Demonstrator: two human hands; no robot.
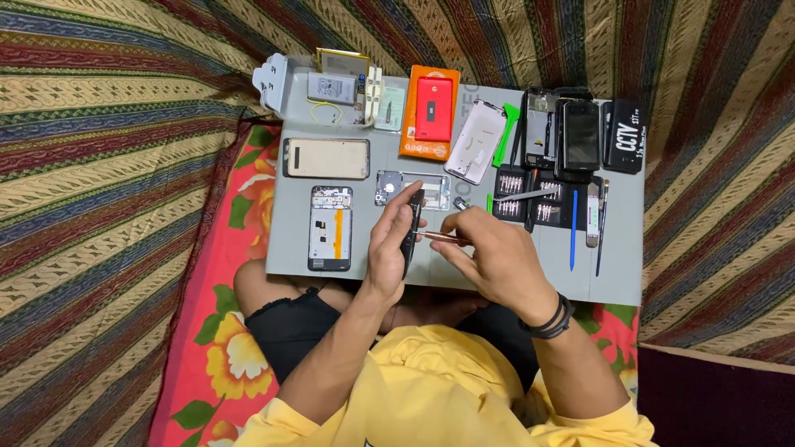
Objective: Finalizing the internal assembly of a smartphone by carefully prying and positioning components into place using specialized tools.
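Observation:
My left hand [389, 244] grips a dark phone body [411, 228] held on edge above a grey work mat [373, 265]. My right hand [489, 252] holds a thin copper-coloured tool [440, 237] whose tip touches the side of that phone. Just beyond the hands lies a small metal phone frame part [431, 189]. To the left on the mat lie an opened phone chassis [330, 228] and a phone screen panel [326, 158]. A black band sits on my right wrist.
At the mat's far edge lie a red phone back on an orange case [431, 110], a white cover [475, 141], a green pry tool [505, 132], two dark phones [563, 132] and a black box [623, 136]. A screwdriver bit set [530, 199] and blue tools [573, 228] sit right.

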